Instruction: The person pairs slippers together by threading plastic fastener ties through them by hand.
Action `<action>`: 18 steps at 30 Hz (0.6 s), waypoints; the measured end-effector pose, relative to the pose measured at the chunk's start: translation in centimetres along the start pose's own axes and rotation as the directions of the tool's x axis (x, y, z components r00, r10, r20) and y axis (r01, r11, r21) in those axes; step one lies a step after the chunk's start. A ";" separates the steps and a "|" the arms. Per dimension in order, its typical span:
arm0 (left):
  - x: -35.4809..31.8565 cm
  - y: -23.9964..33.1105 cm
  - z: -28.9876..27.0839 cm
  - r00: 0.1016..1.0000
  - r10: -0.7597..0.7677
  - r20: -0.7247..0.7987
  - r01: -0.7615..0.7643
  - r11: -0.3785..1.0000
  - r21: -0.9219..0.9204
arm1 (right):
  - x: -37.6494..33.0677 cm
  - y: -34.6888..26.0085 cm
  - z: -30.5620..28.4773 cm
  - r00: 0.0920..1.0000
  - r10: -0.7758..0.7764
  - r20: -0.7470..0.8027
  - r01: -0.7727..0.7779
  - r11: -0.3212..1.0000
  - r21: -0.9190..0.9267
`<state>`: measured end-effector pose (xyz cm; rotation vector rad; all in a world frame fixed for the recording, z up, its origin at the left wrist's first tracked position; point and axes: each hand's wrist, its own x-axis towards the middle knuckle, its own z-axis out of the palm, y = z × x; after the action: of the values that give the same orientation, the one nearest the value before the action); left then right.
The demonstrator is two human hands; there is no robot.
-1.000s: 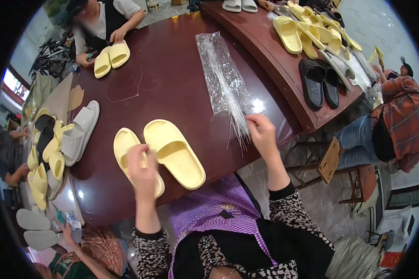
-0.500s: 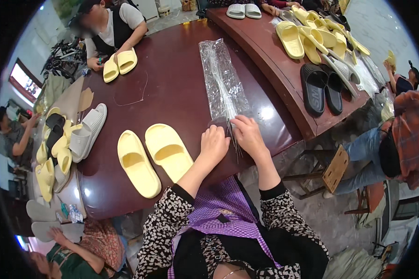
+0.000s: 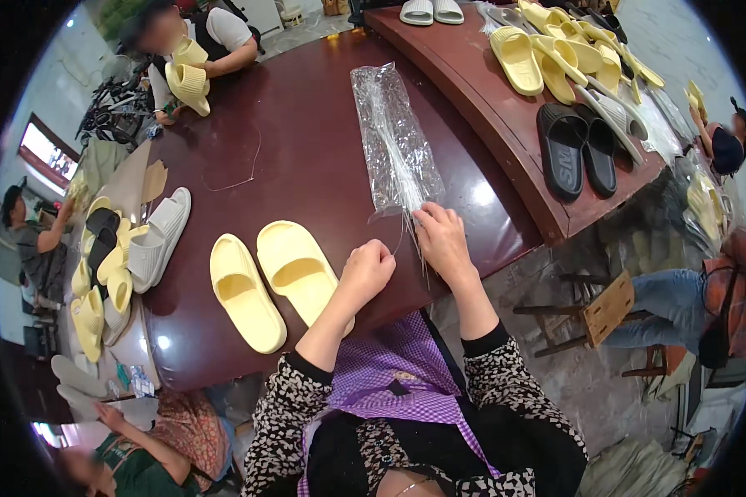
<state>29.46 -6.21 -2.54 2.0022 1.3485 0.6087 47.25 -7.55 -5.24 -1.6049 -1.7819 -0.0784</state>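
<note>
Lying side by side on the dark red table (image 3: 307, 157), left of both hands, two pale yellow slides (image 3: 269, 277) wait soles down. The left hand (image 3: 366, 269), closed in a loose fist, pinches a thin clear strand (image 3: 403, 230). Just right, the right hand (image 3: 443, 240) presses flat on the near end of the clear plastic sleeve of strands (image 3: 394, 141). One strand looks to be getting separated; next calls for drawing it free without dragging others along.
</note>
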 end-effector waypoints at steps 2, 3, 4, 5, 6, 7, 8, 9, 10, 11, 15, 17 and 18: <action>-0.9 0.0 -0.4 0.999 -0.002 0.040 0.005 0.997 -0.073 | 0.0 -0.2 -0.1 1.000 0.008 -0.006 -0.008 1.000 -0.017; -1.4 -0.1 -0.6 0.999 -0.004 0.040 0.006 0.997 -0.074 | 0.0 -0.2 0.0 1.000 0.007 -0.004 -0.007 1.000 -0.017; -1.9 -0.2 -0.7 0.997 -0.007 0.078 0.018 0.990 -0.139 | 0.0 -0.3 0.1 1.000 0.007 -0.007 -0.007 1.000 -0.016; -2.6 -0.2 -0.8 0.993 -0.007 0.114 0.030 0.979 -0.204 | 0.0 -0.4 0.1 1.000 0.005 -0.010 -0.005 1.000 -0.014; -3.2 -0.2 -0.9 0.989 -0.005 0.149 0.045 0.963 -0.267 | 0.0 -0.4 0.1 1.000 0.003 -0.014 -0.003 1.000 -0.013; -3.9 -0.1 -1.0 0.989 -0.005 0.147 0.045 0.962 -0.269 | 0.0 -0.4 0.0 1.000 0.000 -0.013 -0.001 1.000 -0.015; -4.8 0.1 -1.1 0.969 -0.048 0.243 0.132 0.930 -0.343 | 0.0 -0.4 0.0 1.000 -0.007 -0.011 0.006 1.000 -0.023; -5.6 0.2 -1.1 0.937 -0.082 0.338 0.224 0.886 -0.405 | 0.0 -0.3 -0.1 1.000 -0.014 -0.009 0.014 0.999 -0.032; -6.3 0.3 -1.3 0.896 -0.109 0.430 0.319 0.832 -0.454 | 0.0 -0.3 0.0 1.000 -0.025 -0.006 0.025 0.999 -0.036; -7.0 0.4 -1.4 0.899 -0.113 0.424 0.319 0.831 -0.456 | 0.1 -0.3 0.0 0.999 -0.032 -0.004 0.031 0.999 -0.032; -8.4 0.5 -1.6 0.839 -0.153 0.522 0.447 0.741 -0.502 | 0.1 -0.4 -0.1 1.000 -0.014 0.009 0.015 0.997 -0.080; -8.3 -0.1 -1.7 0.820 -0.169 0.546 0.521 0.614 -0.593 | 0.2 -0.6 -0.5 0.999 0.003 0.049 0.001 0.997 -0.074; -8.3 -0.3 -1.8 0.811 -0.174 0.559 0.552 0.543 -0.633 | 0.4 -0.8 -0.7 0.998 0.011 0.068 -0.006 0.997 -0.072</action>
<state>25.02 -13.40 -1.74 0.9844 0.9333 0.3903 46.94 -7.77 -4.20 -1.6844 -1.8428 -0.0852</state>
